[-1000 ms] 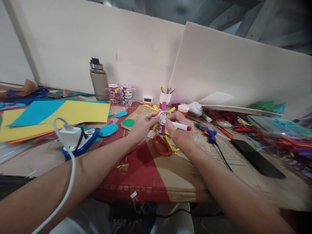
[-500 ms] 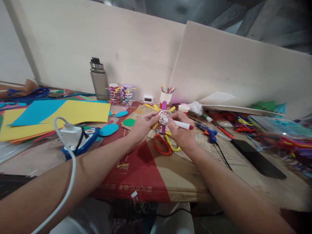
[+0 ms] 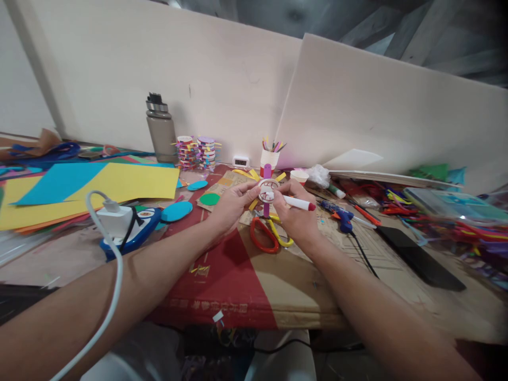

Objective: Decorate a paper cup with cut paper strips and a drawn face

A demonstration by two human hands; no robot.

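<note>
Soft, fairly even light, its source out of sight, falls across the worktop (image 3: 75, 251) and brightens the pale wall panels (image 3: 222, 74) toward 12 o'clock. At 1 o'clock the ceiling (image 3: 341, 21) is dim, and the corner at 2 o'clock sinks to black. A faint shadow stands beside the bottle (image 3: 162, 137) at 10 o'clock; 6 o'clock is murky. Wide-angle stretching swells the forearms (image 3: 377, 296) toward 4 and 8 o'clock; near 3 o'clock the heaped craft strips (image 3: 476, 243) smear. The small white disc (image 3: 268, 189) shows soft lines.
</note>
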